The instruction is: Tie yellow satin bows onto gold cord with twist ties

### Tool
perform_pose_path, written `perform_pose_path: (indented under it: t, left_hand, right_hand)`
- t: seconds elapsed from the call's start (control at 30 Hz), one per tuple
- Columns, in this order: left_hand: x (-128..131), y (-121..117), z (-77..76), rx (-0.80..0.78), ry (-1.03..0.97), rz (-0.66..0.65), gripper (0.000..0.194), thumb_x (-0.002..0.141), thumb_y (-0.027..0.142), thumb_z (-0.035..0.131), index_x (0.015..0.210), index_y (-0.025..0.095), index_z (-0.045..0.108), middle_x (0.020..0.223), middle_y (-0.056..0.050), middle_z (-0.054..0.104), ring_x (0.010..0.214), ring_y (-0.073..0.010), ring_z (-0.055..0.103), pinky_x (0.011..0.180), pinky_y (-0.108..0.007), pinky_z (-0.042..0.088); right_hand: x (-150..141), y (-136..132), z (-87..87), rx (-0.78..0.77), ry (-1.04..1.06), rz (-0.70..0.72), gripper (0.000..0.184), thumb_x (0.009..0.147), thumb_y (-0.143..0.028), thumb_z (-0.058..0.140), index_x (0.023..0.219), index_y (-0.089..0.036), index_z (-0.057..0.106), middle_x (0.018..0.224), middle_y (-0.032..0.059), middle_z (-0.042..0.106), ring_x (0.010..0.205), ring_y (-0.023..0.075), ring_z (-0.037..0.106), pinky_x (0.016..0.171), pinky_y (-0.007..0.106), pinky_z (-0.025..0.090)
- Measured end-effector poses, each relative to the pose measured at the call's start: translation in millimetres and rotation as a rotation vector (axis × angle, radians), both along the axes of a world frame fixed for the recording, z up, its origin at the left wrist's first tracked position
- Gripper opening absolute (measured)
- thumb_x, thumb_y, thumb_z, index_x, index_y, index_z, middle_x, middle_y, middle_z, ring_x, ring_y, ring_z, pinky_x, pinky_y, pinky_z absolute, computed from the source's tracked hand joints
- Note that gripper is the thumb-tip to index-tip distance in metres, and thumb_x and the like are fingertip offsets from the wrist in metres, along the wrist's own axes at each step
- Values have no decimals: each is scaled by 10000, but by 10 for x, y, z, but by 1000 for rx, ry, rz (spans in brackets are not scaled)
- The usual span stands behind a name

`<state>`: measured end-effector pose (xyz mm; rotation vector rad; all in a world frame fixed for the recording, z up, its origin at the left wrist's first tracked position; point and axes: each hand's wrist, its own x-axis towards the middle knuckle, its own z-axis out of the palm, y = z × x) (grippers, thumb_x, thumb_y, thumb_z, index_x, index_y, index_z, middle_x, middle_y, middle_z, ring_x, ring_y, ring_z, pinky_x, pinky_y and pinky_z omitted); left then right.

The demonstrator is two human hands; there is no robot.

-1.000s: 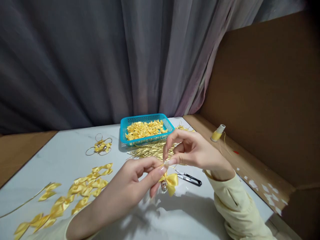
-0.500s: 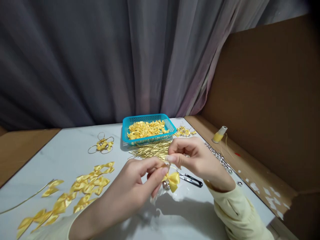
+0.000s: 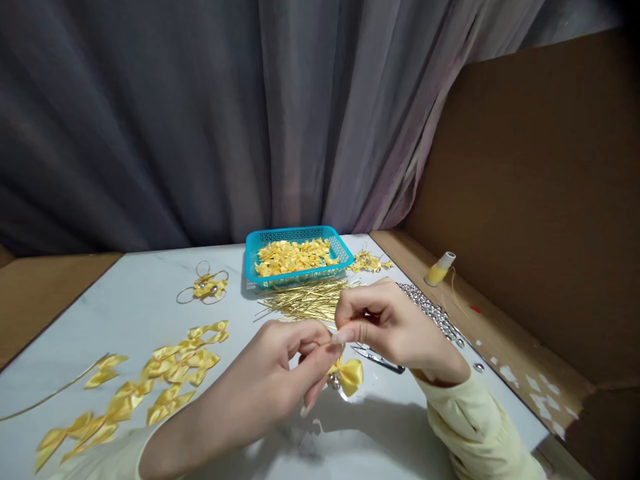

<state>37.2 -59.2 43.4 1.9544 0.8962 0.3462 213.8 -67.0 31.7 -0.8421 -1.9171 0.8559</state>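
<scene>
A yellow satin ribbon bow (image 3: 351,375) with a small silver bell (image 3: 333,381) hangs just under my fingertips. My left hand (image 3: 285,367) is closed in a pinch at the top of the bow. Meeting it from the right, my right hand (image 3: 390,327) pinches what looks like a thin cord above the bow; the fingers hide most of it. Small black-handled thread snips (image 3: 380,360) lie on the table, partly behind my right hand. Beyond both hands is a pile of gold cords (image 3: 305,300).
A blue basket (image 3: 249,261) of yellow bows stands at the back. Finished-looking bows with bells and cord loops (image 3: 207,287) lie left of it. Loose bows (image 3: 170,363) spread over the left side. Silver bells (image 3: 430,310) and a yellow thread spool (image 3: 439,270) are at right.
My right fingertips have come down to meet my left fingertips. The bow has shifted slightly right and down, and more of the silver bells shows behind my right hand.
</scene>
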Motion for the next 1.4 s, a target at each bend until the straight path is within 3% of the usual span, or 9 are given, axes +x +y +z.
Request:
perform_pose_path:
  t: [0.2,0.4,0.6,0.73,0.9,1.03,1.17,1.4]
  left_hand:
    - [1,8,42,-34,-11,-28,415,872,361,419,514,153,420,489,52,444,479,-74,397,480,-193,298]
    - [-10,106,10,-101,-191,-47,388,893,375,413,574,154,438,555,64,422,513,-68,342,505,-190,282]
    - [-11,139,-45,-96,-277,-2,250,860,377,493,722,181,564,610,61,423,574,-75,381,531,-181,307]
    - [0,125,-74,44,-278,59,209,862,347,497,744,204,593,679,45,509,655,-93,470,598,-192,366]
    - [15,103,-133,421,-321,151,134,849,256,530,760,230,626,970,22,577,961,-134,514,830,-228,382]
    - [22,104,-180,584,-318,147,80,835,198,554,815,231,624,862,45,634,868,-120,565,800,-231,402]
    - [41,120,-203,685,-318,163,65,823,175,572,826,220,620,796,56,646,819,-115,581,761,-230,407]
    - [44,142,-197,706,-308,161,104,841,166,532,788,202,613,754,46,639,761,-115,578,702,-226,408]
  right_hand:
    - [12,27,-1,-53,34,44,274,751,-237,658,556,-132,496,472,-64,388,440,44,296,414,185,235]
    - [90,29,31,-95,104,-74,243,737,-262,668,588,-142,517,490,-55,400,453,60,315,414,201,236]
    - [95,34,53,-111,160,-122,260,720,-291,677,584,-150,506,463,-60,387,419,59,306,386,200,223]
    - [70,27,76,-98,140,-168,265,723,-305,675,588,-149,509,461,-58,386,416,58,317,382,196,230]
    - [63,-13,94,-73,108,-207,236,762,-300,640,623,-149,522,500,-47,425,430,53,329,385,187,241]
    - [50,-63,99,-32,89,-220,205,786,-262,620,647,-153,517,569,-39,470,437,38,331,390,169,263]
    - [27,-100,110,15,18,-298,195,803,-250,599,658,-160,506,594,-32,496,438,39,364,395,167,277]
    - [18,-119,111,118,-78,-334,170,844,-235,536,695,-153,534,556,-39,467,440,41,340,425,174,273]
